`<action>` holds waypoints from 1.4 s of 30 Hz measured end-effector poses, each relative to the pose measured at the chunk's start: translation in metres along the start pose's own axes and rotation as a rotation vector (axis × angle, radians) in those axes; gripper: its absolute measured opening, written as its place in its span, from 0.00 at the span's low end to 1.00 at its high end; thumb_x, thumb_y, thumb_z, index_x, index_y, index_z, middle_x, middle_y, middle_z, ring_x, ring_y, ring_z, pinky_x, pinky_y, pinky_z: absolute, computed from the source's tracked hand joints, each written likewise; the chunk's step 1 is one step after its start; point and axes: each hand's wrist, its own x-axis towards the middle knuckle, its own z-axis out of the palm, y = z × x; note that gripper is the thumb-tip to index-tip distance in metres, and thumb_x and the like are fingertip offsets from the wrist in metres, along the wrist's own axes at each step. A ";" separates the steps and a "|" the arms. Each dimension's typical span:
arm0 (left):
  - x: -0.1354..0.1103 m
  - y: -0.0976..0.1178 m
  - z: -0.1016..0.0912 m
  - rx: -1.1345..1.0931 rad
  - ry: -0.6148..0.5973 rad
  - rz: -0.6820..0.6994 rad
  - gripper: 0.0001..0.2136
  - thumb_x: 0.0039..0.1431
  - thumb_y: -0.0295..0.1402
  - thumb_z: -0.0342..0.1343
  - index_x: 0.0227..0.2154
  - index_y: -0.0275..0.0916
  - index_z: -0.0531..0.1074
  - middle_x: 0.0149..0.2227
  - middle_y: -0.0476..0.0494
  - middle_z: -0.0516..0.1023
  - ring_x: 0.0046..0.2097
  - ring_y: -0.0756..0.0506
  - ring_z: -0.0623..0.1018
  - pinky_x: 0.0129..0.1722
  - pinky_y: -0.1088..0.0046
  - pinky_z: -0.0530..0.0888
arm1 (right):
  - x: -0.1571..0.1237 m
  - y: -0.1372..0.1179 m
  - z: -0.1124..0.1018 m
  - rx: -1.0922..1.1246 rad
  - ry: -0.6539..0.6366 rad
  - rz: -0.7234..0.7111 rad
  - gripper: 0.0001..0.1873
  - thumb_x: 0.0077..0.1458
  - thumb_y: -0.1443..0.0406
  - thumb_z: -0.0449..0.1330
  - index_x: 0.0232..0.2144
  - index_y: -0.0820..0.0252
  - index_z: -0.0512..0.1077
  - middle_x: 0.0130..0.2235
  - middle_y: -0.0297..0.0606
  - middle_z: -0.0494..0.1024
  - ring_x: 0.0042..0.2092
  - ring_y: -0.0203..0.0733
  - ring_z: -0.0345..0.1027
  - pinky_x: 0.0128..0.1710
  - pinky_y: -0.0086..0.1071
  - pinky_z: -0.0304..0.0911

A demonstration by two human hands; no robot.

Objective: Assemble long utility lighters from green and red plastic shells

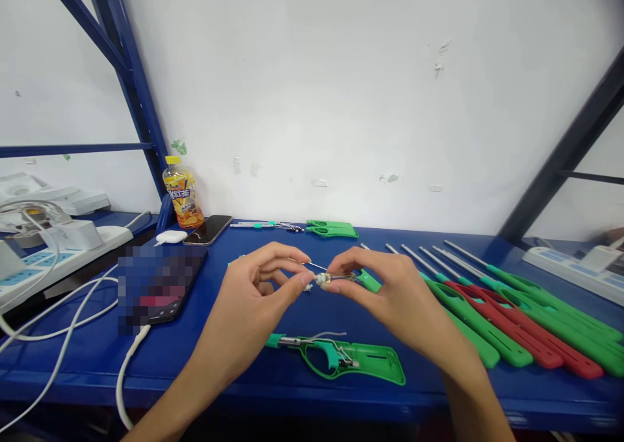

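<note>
My left hand (pixel 266 286) and my right hand (pixel 390 292) meet above the blue shelf (pixel 234 370). Both pinch a small metal piece with a thin wire (pixel 325 277) between their fingertips. A green part (pixel 368 279) pokes out from under my right fingers. Just below my hands lies an open green lighter half (pixel 351 357) with a metal tube and a trigger inside it.
A row of several green and red long lighters (pixel 507 312) lies at the right. At the left are a phone on a cable (pixel 160 286), another phone (pixel 208 229), an earbud case (pixel 170 236), a drink bottle (pixel 182 192) and power strips (pixel 43 260). More green halves (pixel 331 229) lie by the wall.
</note>
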 end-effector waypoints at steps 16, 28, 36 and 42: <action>-0.001 0.004 0.003 -0.076 -0.147 -0.100 0.09 0.65 0.36 0.61 0.46 0.42 0.73 0.32 0.53 0.76 0.22 0.54 0.72 0.19 0.79 0.63 | -0.001 0.002 0.000 -0.075 0.001 -0.072 0.02 0.64 0.61 0.69 0.39 0.50 0.80 0.40 0.27 0.85 0.42 0.39 0.77 0.43 0.33 0.66; -0.011 -0.009 0.011 0.086 -0.141 0.093 0.17 0.71 0.33 0.53 0.26 0.43 0.53 0.27 0.54 0.64 0.29 0.50 0.60 0.26 0.71 0.56 | -0.004 0.010 0.001 -0.143 -0.109 -0.164 0.05 0.69 0.65 0.63 0.37 0.55 0.76 0.39 0.31 0.83 0.41 0.40 0.72 0.41 0.32 0.62; -0.008 -0.014 0.016 0.165 -0.108 0.300 0.19 0.69 0.24 0.49 0.25 0.42 0.47 0.26 0.54 0.60 0.29 0.50 0.58 0.28 0.69 0.56 | -0.006 0.010 0.001 -0.216 -0.139 -0.168 0.10 0.72 0.64 0.59 0.36 0.55 0.75 0.38 0.33 0.81 0.40 0.41 0.71 0.42 0.35 0.59; -0.008 -0.015 0.010 0.188 -0.138 0.323 0.19 0.67 0.22 0.48 0.25 0.42 0.45 0.25 0.54 0.58 0.29 0.49 0.57 0.29 0.69 0.56 | -0.006 0.005 0.004 -0.299 -0.144 -0.188 0.12 0.73 0.65 0.56 0.35 0.56 0.75 0.35 0.33 0.80 0.37 0.42 0.70 0.42 0.37 0.57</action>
